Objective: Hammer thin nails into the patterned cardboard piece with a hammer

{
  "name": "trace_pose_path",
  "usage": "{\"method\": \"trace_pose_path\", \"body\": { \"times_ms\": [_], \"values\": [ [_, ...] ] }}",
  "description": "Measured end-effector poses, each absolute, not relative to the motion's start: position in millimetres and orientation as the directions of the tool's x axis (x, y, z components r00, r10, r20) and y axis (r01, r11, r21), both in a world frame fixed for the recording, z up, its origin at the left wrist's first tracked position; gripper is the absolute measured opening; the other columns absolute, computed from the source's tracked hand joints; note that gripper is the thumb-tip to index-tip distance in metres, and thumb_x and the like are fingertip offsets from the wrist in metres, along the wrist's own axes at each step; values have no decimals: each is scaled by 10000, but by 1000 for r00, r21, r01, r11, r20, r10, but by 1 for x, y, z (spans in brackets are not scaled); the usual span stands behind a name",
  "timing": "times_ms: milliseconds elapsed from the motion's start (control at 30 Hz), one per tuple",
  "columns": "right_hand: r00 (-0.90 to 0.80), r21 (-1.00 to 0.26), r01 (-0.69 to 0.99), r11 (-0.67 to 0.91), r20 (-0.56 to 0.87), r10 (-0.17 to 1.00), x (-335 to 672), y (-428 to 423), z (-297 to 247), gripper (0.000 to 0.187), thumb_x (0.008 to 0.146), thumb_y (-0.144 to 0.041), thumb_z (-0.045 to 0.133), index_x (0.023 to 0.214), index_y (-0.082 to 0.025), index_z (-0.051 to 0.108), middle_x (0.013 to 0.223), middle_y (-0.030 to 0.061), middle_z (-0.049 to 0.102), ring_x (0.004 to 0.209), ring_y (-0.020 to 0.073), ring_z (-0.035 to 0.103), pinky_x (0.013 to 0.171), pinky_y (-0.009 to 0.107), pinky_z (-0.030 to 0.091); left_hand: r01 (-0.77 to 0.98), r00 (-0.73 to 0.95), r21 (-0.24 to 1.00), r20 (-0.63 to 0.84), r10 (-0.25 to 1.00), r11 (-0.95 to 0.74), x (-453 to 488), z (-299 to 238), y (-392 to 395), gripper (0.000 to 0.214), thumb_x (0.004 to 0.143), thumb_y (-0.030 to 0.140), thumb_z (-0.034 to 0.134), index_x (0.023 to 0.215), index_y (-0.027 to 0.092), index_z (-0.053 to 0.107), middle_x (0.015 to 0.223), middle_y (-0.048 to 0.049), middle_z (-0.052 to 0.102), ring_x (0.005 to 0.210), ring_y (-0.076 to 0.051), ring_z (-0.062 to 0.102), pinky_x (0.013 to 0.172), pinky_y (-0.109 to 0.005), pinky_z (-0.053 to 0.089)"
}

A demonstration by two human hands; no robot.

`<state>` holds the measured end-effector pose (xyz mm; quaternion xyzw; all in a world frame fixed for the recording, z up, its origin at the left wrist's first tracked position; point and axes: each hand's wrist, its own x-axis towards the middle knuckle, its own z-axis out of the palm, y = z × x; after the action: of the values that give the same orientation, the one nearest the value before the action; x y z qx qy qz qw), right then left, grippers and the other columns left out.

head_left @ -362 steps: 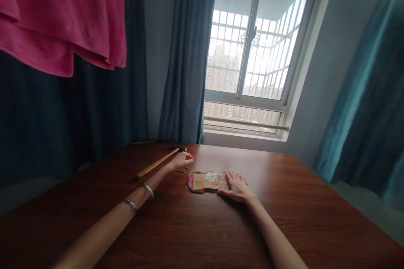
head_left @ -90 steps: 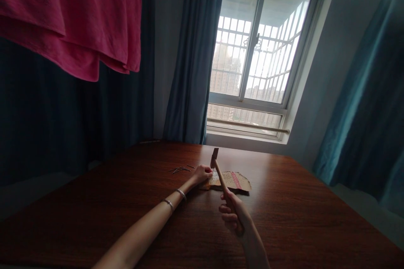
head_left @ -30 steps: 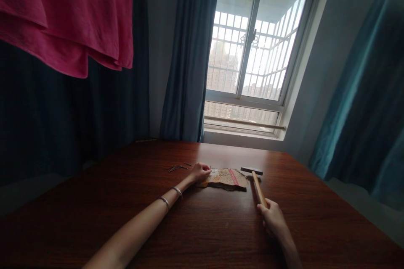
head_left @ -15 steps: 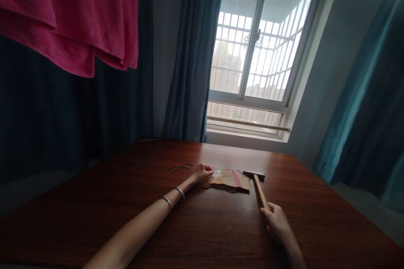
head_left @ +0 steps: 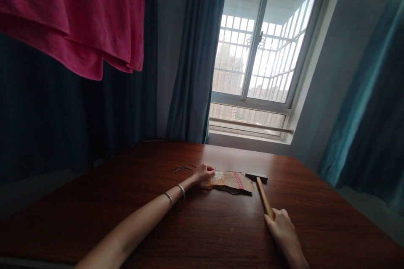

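Note:
My left hand (head_left: 205,172) pinches a thin upright nail (head_left: 215,169) at the left end of a flat, torn-edged piece of cardboard (head_left: 232,180). Holes or dots cover the cardboard's top, and a pink stripe crosses its right part. In my right hand (head_left: 282,228) is the wooden handle of a hammer (head_left: 264,199), fingers wrapped round its lower end. The dark hammer head lies just right of the cardboard, low over or on the table; I cannot tell which. Several loose nails (head_left: 183,168) lie left of my left hand.
A brown wooden table (head_left: 189,227) spreads under everything. Behind it stand a barred window (head_left: 252,59) and blue curtains (head_left: 192,71). A pink cloth (head_left: 94,21) hangs at the upper left.
The whole view has shifted slightly to the right. My left hand keeps its pinch on the nail at the cardboard, and the hammer's head has rolled or tilted slightly in my right hand.

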<state>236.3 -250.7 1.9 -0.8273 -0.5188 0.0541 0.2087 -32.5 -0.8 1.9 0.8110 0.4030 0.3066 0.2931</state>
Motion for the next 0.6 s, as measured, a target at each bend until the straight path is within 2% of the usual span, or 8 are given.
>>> {"method": "trace_pose_path", "body": {
  "times_ms": [133, 233, 333, 400, 467, 600],
  "values": [
    [472, -484, 806, -339, 182, 862, 242, -251, -9, 406, 754, -445, 438, 912, -144, 660, 909, 146, 618, 820, 251, 606, 709, 312, 439, 417, 478, 822, 164, 863, -387, -43, 13, 0, 373, 676, 267, 508, 970, 86, 651, 669, -51, 644, 509, -120, 528, 465, -206, 382],
    [495, -626, 733, -266, 223, 840, 250, -257, -9, 467, 742, -510, 446, 937, -145, 662, 904, 117, 643, 796, 227, 606, 737, 290, 442, 432, 386, 820, 208, 899, -376, -64, 26, 12, 345, 676, 228, 497, 951, 85, 648, 750, -75, 655, 547, -127, 555, 474, -206, 399],
    [524, -733, 646, -213, 223, 822, 257, -264, -8, 474, 738, -532, 435, 911, -159, 672, 912, 95, 665, 801, 219, 608, 734, 271, 447, 591, 362, 705, 204, 910, -393, -100, 38, 34, 308, 670, 220, 488, 884, 91, 669, 761, -77, 667, 587, -142, 585, 526, -217, 422],
    [520, -761, 621, -188, 220, 825, 259, -267, -7, 455, 739, -517, 432, 887, -163, 676, 903, 87, 674, 814, 219, 609, 728, 265, 448, 720, 342, 560, 227, 912, -410, -129, 43, 49, 277, 631, 195, 512, 820, 101, 690, 782, -78, 677, 677, -158, 606, 602, -215, 431],
    [514, -761, 622, -182, 222, 828, 260, -268, -8, 437, 736, -498, 434, 870, -162, 680, 887, 84, 677, 812, 218, 610, 723, 267, 447, 820, 338, 432, 165, 927, -376, -157, 45, 60, 256, 598, 176, 516, 765, 114, 701, 779, -74, 684, 717, -167, 613, 628, -208, 426],
    [504, -749, 634, -193, 211, 837, 260, -267, -8, 409, 738, -479, 432, 845, -171, 680, 872, 75, 675, 799, 214, 606, 731, 278, 438, 859, 334, 382, 88, 939, -341, -196, 41, 64, 218, 532, 153, 534, 664, 116, 703, 680, -70, 679, 639, -175, 609, 580, -209, 413]
  ]
}}
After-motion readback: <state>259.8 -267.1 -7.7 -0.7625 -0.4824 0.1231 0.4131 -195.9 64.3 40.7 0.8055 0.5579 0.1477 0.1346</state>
